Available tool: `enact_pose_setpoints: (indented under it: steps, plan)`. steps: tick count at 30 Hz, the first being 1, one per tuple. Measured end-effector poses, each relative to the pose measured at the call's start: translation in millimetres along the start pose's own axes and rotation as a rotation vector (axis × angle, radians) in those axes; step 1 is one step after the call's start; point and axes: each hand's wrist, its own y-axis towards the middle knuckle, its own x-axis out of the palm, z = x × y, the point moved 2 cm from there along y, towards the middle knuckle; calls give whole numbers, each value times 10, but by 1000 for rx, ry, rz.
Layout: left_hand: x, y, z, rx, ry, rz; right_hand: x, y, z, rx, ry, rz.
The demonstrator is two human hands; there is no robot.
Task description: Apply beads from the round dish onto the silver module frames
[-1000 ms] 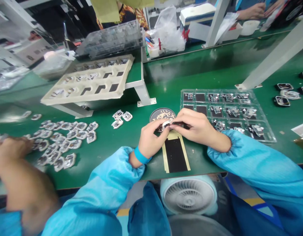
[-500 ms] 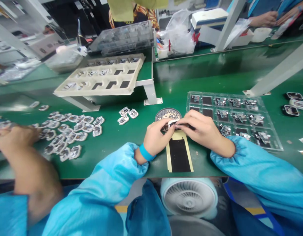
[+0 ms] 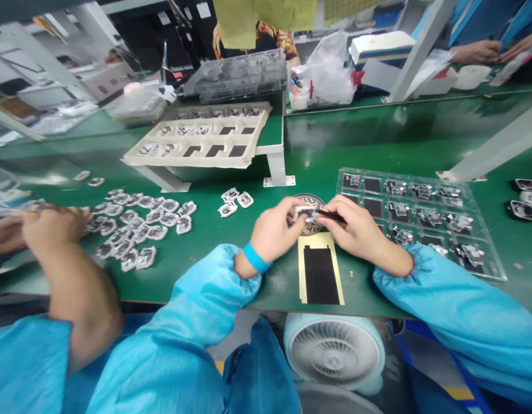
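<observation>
My left hand [image 3: 275, 231] is closed around the edge of a small white plastic housing [image 3: 303, 213] with dark and metallic parts inside. In my right hand [image 3: 355, 227] are slim black tweezers [image 3: 330, 215], gripped between thumb and fingers, with their tip at the housing. Both hands hover over a round dish [image 3: 311, 199] of tiny pale pieces, partly covering it. Nearer my body, a black rectangular sheet [image 3: 321, 277] lies on yellow paper [image 3: 302, 261]. Three similar white housings [image 3: 229, 195] sit left of the dish.
A clear compartment tray [image 3: 485, 259] with small electronic parts stands at right. Many housings [image 3: 140, 230] lie at left, beside a co-worker's hands [image 3: 50, 227]. A cream tray [image 3: 192, 164] rests on a raised shelf [image 3: 276, 164]. A fan [image 3: 335, 351] is below the table edge.
The view has shifted, so the table appears farther right. The housing has been tilted, showing its inside, and the black tweezers in my right hand now show more clearly.
</observation>
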Motion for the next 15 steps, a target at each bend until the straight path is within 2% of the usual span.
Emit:
enact_pose_setpoints:
  steps: [2,5,7,9,11,13,15]
  plan:
    - [-266,164,-229,-115,81,45,37,54,28,62,-127,-33]
    - [-636,544,-734,-237,302,118,106,105,71,112,-332,-140]
    - [-775,822,-1063,-312,344,145,133,101,86,102,-352,-127]
    - [-834,1045,-1291,-336,379,166,125,70,76,68,-280,-41]
    - [-864,1149,-1404,-339,397,187,71,24,35,15,-148,69]
    - [-909,1106,-1433,-327,408,184,-35,-21,-29,-41,-4,170]
    - [-963,949,-1414,-233,415,76,-181,-53,-86,-53,84,255]
